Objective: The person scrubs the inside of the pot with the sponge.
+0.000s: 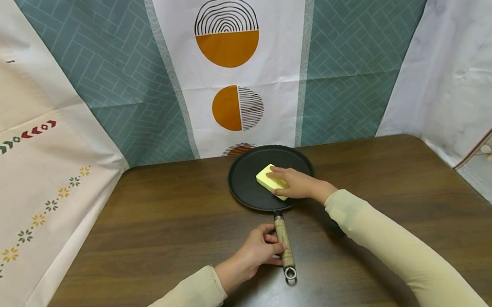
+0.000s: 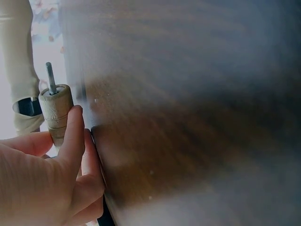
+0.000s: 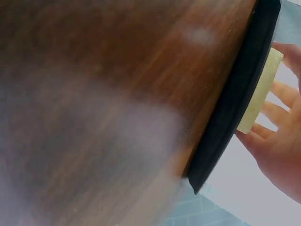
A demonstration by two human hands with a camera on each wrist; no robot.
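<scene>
A flat black frying pan (image 1: 246, 185) lies on the table near its back edge, its wooden handle (image 1: 282, 233) pointing toward me. My left hand (image 1: 254, 251) pinches that handle between thumb and fingers, close to the metal ring (image 1: 290, 273) at its end. In the left wrist view the handle (image 2: 56, 110) appears end-on between the fingers. A pale yellow sponge (image 1: 266, 177) sits flat on the pan's surface. Thumb and fingers of my right hand (image 1: 299, 183) grip it from the right. The right wrist view shows the sponge (image 3: 261, 94) edge-on against the pan (image 3: 230, 103).
The brown wooden table (image 1: 167, 209) extends to both sides of the pan. Behind it hangs a teal and white patterned cloth (image 1: 126, 86) reaching the back edge. An embroidered cream cloth (image 1: 21, 192) borders the left, a marbled white one (image 1: 463, 81) the right.
</scene>
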